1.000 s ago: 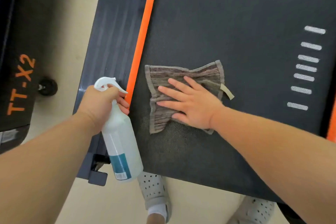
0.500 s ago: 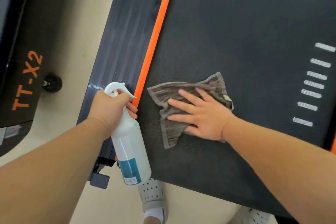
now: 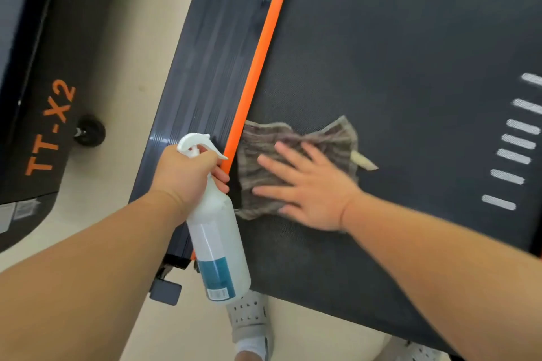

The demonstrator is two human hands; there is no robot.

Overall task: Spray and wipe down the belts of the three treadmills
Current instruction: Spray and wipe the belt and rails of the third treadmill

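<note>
left hand curled round spray bottle | right hand, fingers apart, flat on cloth | label blurred, perhaps barcode

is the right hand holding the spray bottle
No, the left hand grips the spray bottle; the right hand presses the cloth.

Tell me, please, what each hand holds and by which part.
The left hand grips the white plastic spray bottle by its neck. The right hand holds nothing, only pressing flat on the brown striped cloth.
</note>
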